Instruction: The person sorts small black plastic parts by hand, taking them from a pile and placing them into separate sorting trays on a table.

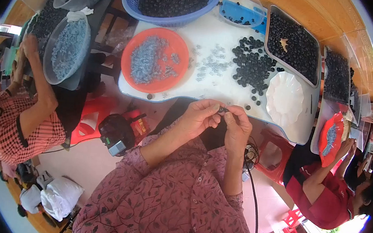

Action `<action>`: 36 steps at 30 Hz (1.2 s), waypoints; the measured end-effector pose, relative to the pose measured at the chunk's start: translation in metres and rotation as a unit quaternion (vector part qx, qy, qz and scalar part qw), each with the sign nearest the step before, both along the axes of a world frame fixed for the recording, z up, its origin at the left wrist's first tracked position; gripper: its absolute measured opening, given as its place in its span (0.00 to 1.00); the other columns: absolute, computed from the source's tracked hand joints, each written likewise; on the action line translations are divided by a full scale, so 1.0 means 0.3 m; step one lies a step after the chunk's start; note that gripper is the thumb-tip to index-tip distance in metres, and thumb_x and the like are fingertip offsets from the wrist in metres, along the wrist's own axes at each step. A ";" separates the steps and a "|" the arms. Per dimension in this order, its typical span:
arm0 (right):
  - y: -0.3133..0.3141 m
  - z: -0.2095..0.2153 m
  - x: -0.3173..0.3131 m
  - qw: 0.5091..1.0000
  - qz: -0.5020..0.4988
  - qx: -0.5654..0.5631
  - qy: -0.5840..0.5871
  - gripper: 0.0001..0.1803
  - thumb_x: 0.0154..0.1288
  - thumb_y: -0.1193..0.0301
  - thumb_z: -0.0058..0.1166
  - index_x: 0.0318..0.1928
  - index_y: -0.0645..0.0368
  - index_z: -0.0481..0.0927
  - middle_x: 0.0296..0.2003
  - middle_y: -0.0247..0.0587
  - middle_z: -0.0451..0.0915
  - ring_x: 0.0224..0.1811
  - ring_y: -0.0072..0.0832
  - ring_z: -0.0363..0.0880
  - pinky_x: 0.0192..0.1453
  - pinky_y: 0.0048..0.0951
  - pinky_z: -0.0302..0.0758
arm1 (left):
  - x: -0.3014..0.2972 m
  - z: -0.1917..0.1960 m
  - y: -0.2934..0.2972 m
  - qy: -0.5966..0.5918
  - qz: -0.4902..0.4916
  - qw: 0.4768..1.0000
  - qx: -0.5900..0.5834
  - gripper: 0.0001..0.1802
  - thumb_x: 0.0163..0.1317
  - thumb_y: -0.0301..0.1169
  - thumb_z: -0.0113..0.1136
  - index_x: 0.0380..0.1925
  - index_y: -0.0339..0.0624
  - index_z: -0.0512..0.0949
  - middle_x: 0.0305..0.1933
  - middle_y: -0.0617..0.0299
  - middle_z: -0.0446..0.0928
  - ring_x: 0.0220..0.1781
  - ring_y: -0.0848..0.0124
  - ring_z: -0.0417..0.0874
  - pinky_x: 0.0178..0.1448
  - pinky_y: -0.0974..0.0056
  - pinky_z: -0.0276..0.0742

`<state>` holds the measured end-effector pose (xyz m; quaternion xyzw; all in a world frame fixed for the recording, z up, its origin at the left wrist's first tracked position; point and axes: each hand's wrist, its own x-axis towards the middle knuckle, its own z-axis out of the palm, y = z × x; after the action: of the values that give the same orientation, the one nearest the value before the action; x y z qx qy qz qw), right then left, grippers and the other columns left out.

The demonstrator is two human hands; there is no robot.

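Both hands work at one spot: the L hand [202, 118] pinches a small dark pc [222, 110] btwn thumb & forefinger, the R hand [237, 130] pinches its other side the same way, tips nearly meeting. The pc is held up by the near edge of the white table [188, 92]; fingers hide most of it, so can't tell if it's 1 part or 2. Far-left corner: blue basket [132, 5] w/ black pcs [174, 0]; along the left edge, a red-orange plate [179, 45] w/ a heap of clear pcs [146, 62]. Pile of black pcs [251, 62] toward the right edge; white scalloped dish [284, 98] nr the near-right corner. Step in hand, I'd judge: two-handed fingertip work on a single pc. Next move prob. calls for a steady L pinch & fine R thumb control, w/o dropping it.
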<state>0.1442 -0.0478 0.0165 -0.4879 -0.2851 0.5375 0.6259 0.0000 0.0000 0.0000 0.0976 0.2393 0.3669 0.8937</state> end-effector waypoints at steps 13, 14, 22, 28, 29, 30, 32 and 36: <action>0.012 0.006 -0.007 0.995 -0.029 0.027 -0.090 0.09 0.63 0.83 0.59 0.43 0.62 0.84 0.41 0.30 0.75 0.44 0.19 0.72 0.50 0.19 0.68 | 0.022 0.027 -0.002 0.063 0.020 0.996 0.066 0.12 0.69 0.31 0.58 0.48 0.35 0.80 0.34 0.62 0.81 0.30 0.77 0.81 0.33 0.72 0.80; 0.008 0.004 -0.004 0.994 -0.031 0.024 -0.100 0.09 0.63 0.83 0.59 0.43 0.61 0.84 0.41 0.30 0.75 0.44 0.19 0.72 0.50 0.18 0.68 | 0.025 0.031 -0.005 0.073 0.021 0.994 0.077 0.12 0.69 0.31 0.58 0.47 0.35 0.80 0.34 0.62 0.81 0.30 0.78 0.81 0.33 0.72 0.80; -0.008 0.075 -0.014 0.959 -0.041 0.026 -0.280 0.09 0.63 0.83 0.58 0.43 0.62 0.83 0.40 0.33 0.74 0.42 0.21 0.72 0.46 0.19 0.69 | 0.033 0.054 -0.028 0.146 0.025 0.983 0.113 0.12 0.70 0.28 0.56 0.49 0.33 0.80 0.33 0.62 0.80 0.30 0.78 0.80 0.35 0.72 0.81; -0.026 0.074 -0.018 0.936 -0.052 0.037 -0.345 0.08 0.62 0.83 0.58 0.41 0.62 0.81 0.40 0.36 0.74 0.41 0.24 0.73 0.46 0.21 0.71 | 0.035 0.080 -0.039 0.207 0.024 0.964 0.166 0.12 0.70 0.26 0.56 0.49 0.33 0.81 0.32 0.61 0.81 0.30 0.78 0.80 0.35 0.72 0.82; -0.029 0.071 -0.017 0.937 -0.053 0.042 -0.344 0.08 0.62 0.83 0.58 0.41 0.62 0.81 0.40 0.37 0.74 0.41 0.24 0.73 0.46 0.22 0.71 | 0.036 0.083 -0.041 0.224 0.027 0.958 0.177 0.12 0.69 0.26 0.56 0.49 0.33 0.81 0.32 0.61 0.81 0.30 0.77 0.81 0.35 0.72 0.82; -0.031 0.073 -0.019 0.937 -0.052 0.041 -0.344 0.08 0.62 0.83 0.58 0.41 0.62 0.81 0.40 0.37 0.74 0.41 0.24 0.73 0.46 0.22 0.71 | 0.036 0.081 -0.044 0.224 0.027 0.958 0.176 0.12 0.69 0.26 0.56 0.49 0.33 0.81 0.32 0.61 0.81 0.30 0.77 0.81 0.35 0.72 0.82; -0.033 0.078 -0.025 0.934 -0.047 0.033 -0.352 0.08 0.62 0.83 0.59 0.41 0.62 0.81 0.40 0.37 0.74 0.41 0.25 0.74 0.46 0.22 0.71 | 0.033 0.075 -0.048 0.231 0.034 0.957 0.173 0.12 0.69 0.25 0.56 0.50 0.32 0.80 0.33 0.60 0.81 0.31 0.77 0.81 0.35 0.72 0.82; -0.040 0.066 -0.026 0.932 -0.043 0.039 -0.358 0.08 0.62 0.82 0.59 0.41 0.62 0.81 0.39 0.38 0.74 0.41 0.26 0.74 0.46 0.23 0.72 | 0.026 0.083 -0.052 0.237 0.029 0.958 0.160 0.12 0.70 0.25 0.55 0.50 0.32 0.80 0.34 0.59 0.82 0.31 0.76 0.82 0.35 0.72 0.83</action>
<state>0.1364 -0.0599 0.0363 -0.6348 -0.4894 0.2883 0.5239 0.0077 -0.0157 0.0250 0.3161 0.3848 0.3930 0.7730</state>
